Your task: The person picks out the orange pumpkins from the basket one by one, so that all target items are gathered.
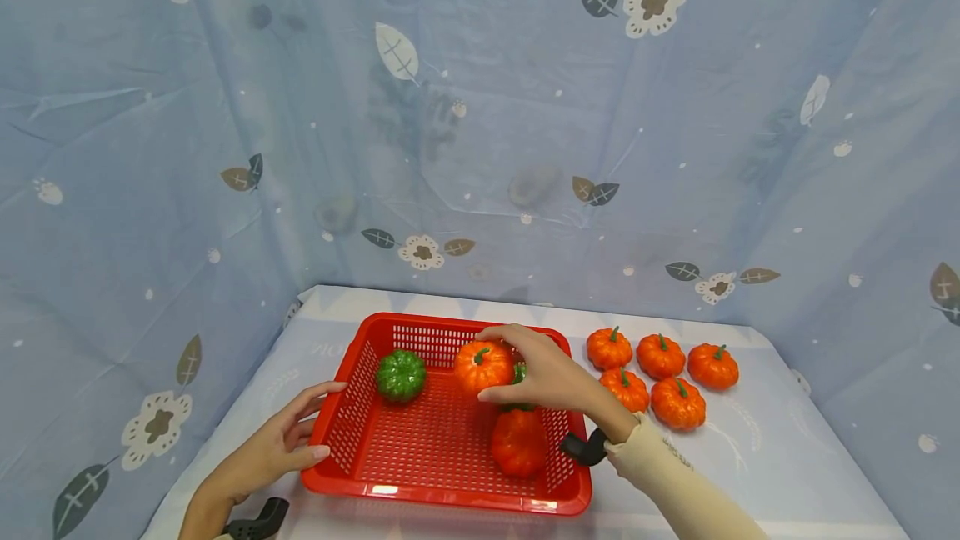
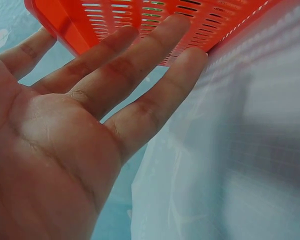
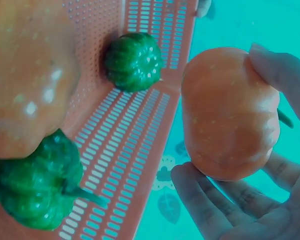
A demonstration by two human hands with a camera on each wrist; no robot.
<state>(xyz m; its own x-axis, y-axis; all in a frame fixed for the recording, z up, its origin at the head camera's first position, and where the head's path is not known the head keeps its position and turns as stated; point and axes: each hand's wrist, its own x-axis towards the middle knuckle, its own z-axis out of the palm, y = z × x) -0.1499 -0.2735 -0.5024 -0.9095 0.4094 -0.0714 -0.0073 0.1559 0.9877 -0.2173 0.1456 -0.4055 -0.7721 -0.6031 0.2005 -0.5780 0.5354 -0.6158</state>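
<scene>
My right hand (image 1: pixel 540 369) grips a small orange pumpkin (image 1: pixel 480 367) with a green stem, held over the red basket (image 1: pixel 442 498). In the right wrist view the thumb and fingers wrap the sides of this pumpkin (image 3: pixel 230 115). Inside the basket, a green pumpkin (image 1: pixel 401 375) sits at the left. A red-orange pumpkin (image 1: pixel 519 444) lies at the right, with a second green pumpkin (image 3: pixel 40 182) beside it, mostly hidden by my right hand in the head view. At the basket's left wall, my left hand (image 1: pixel 273 448) touches the side with fingers spread and fairly straight (image 2: pixel 135 75).
To the right of the basket, several orange pumpkins (image 1: pixel 678 403) with green stems stand grouped on the pale patterned tablecloth (image 1: pixel 765 457). A blue curtain (image 1: pixel 480 148) with leaves and flowers surrounds the table at the back and both sides.
</scene>
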